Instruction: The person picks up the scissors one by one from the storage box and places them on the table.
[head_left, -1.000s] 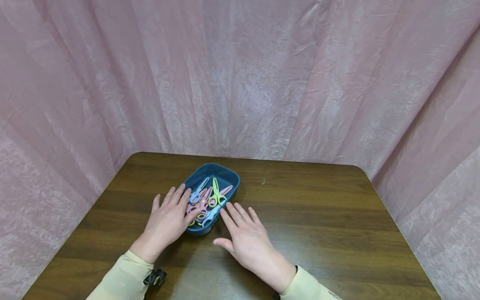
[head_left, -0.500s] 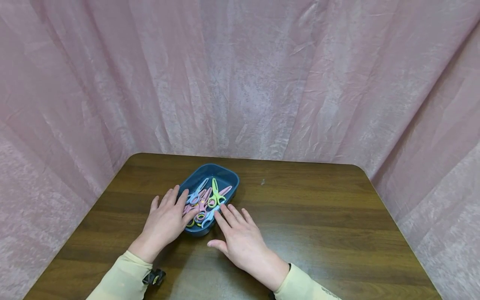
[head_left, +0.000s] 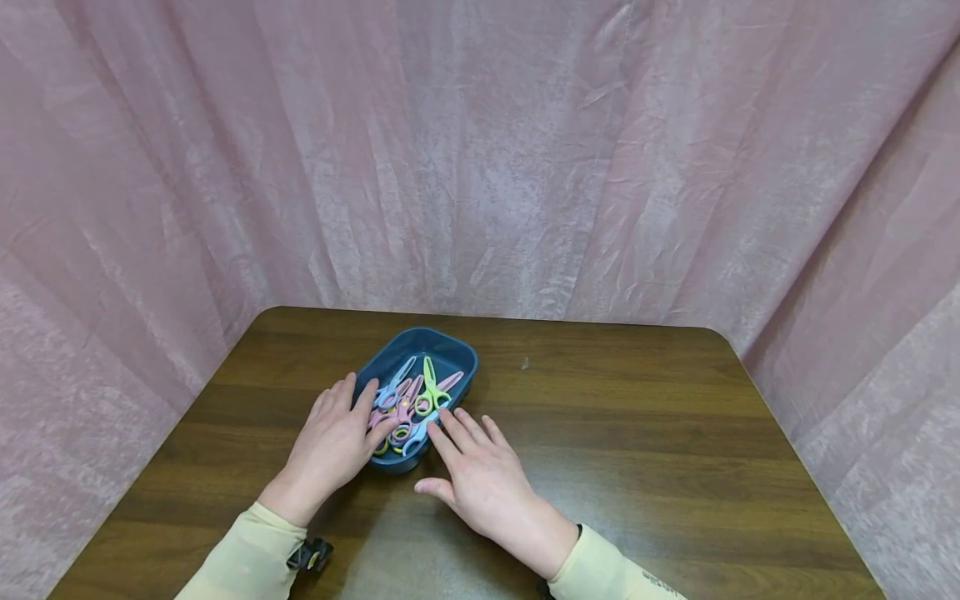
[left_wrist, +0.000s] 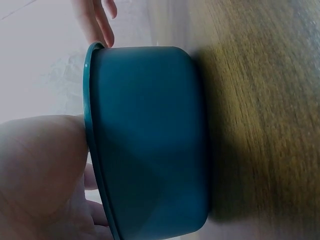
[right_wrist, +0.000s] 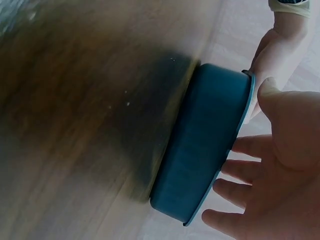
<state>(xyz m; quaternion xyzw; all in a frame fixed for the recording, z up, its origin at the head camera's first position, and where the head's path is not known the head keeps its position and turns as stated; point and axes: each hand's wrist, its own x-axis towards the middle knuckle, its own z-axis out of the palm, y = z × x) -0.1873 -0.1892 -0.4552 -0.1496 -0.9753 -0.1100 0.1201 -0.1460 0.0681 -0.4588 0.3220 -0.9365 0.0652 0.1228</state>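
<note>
A dark blue plastic basket (head_left: 398, 467) sits at a slant on the table, left of centre, holding several children's scissors. Light green scissors (head_left: 430, 398) lie on top, with pink scissors (head_left: 406, 410) and light blue scissors (head_left: 391, 394) beside them; other pairs are partly covered. My left hand (head_left: 327, 442) rests at the left rim, fingers extended and thumb reaching over the near end. On the opposite side, my right hand (head_left: 489, 483) has its straight fingertips right at the rim, thumb spread away. In the right wrist view, the fingers (right_wrist: 245, 171) reach along the basket wall (right_wrist: 200, 145).
The brown wood-grain table (head_left: 637, 433) has rounded far corners. Pink velvet curtains (head_left: 510, 167) hang behind and at both sides. A small pale mark (head_left: 526, 363) shows on the tabletop right of the basket.
My right hand has shifted slightly left, closer against the basket. My left fingers have slid a little back and drawn nearer together. The basket has barely moved.
</note>
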